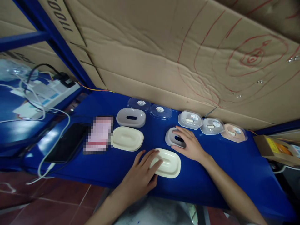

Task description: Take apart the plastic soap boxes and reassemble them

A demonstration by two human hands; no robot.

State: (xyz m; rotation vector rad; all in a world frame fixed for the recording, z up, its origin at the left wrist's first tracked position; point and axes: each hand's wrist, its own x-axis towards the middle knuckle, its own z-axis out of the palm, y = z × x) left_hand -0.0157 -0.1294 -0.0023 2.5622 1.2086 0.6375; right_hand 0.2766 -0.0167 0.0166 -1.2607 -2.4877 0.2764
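On the blue table, my left hand [146, 168] rests with spread fingers over the left side of a cream oval dish [172, 162], fingertips touching it. My right hand [188, 142] grips a grey oval piece with a dark slot [172, 136], thumb at its near edge and fingers at the far edge. Another cream dish [127, 139] lies to the left, just in front of a larger grey slotted piece [119, 118]. Two clear lids with round stickers, a left one [133, 104] and a right one [160, 112], lie behind.
Three lidded boxes, two greyish [190, 120] [212, 126] and one pinkish [234, 132], stand at the back right. A blurred-screen phone [99, 134], a dark tablet [67, 142] and cables are left. A cardboard wall [152, 47] rises behind; a small carton [276, 150] is right.
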